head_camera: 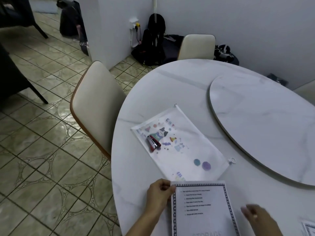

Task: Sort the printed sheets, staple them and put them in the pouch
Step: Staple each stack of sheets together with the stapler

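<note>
Left hand [160, 193] pinches top-left corner of sheets [202, 210], probably steadying stack at staple corner. Right hand [254, 217] blurred, fingers loosely straight beside right edge, holding nothing. Stapler [153, 143] lies on pouch [184, 150], just beyond sheets on table [170, 86], handy for next step.

Count: printed sheets 2, one chain-bordered sheet [202, 208] up front, one sheet corner [309, 228] at the bottom-right edge; zip pouch [180, 145] 1; red stapler [153, 143] 1; hands 2, left hand [159, 193] and right hand [257, 217]; round table [170, 86] 1; turntable [265, 126] 1; cream chairs 2, near chair [95, 103] and far chair [197, 46]; black backpack [156, 31] 1 by the wall
</note>
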Demonstrator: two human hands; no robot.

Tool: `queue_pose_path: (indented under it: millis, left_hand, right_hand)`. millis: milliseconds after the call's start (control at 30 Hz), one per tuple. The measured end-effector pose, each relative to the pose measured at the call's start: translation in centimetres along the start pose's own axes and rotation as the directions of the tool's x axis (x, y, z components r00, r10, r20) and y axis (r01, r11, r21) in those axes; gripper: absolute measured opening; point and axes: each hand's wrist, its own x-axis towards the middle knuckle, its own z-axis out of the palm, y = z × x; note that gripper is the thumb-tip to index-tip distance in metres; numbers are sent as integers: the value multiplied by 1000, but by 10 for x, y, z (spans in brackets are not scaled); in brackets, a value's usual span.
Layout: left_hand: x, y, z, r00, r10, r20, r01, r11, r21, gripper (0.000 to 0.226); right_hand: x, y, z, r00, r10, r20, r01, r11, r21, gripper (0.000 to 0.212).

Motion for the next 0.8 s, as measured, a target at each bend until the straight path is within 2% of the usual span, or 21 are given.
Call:
queue_pose_path:
  millis: [67, 133, 200, 300, 367, 500, 633, 733, 800]
  left_hand:
    - [1, -2, 0, 999, 33, 10, -33, 999, 37, 10]
    - [1, -5, 0, 998, 61, 14, -61, 996, 67, 11]
    - [2, -6, 0, 997, 81, 0, -81, 993, 91, 15]
    - [3, -6, 0, 993, 118, -2, -117, 986, 116, 17]
    - [4, -6, -1, 989, 146, 0, -145, 979, 146, 19]
    - [6, -6, -2, 988, 153, 9, -153, 974, 166, 15]
    - [5, -5, -3, 986, 165, 17, -165, 970, 178, 13]
    - [3, -3, -3, 985, 173, 20, -174, 966, 190, 16]
    - [1, -2, -3, 981, 192, 25, -193, 963, 188, 15]
  right_hand:
    - [2, -59, 3, 989, -141, -41, 138, 988, -74, 31]
    - [9, -108, 14, 945, -326, 13, 326, 945, -15, 29]
    - [14, -161, 33, 871, -484, 83, 481, 875, 47, 30]
    - [11, -226, 67, 740, -645, 190, 643, 762, 78, 35]
    - [8, -252, 85, 696, -680, 230, 686, 724, 65, 40]
    - [7, -277, 112, 672, -695, 258, 728, 683, -55, 46]
    - [11, -274, 127, 653, -703, 283, 753, 644, -136, 35]
    - [18, -265, 125, 663, -702, 261, 732, 680, -32, 19]
    - [23, -256, 115, 711, -652, 264, 642, 755, 133, 25]
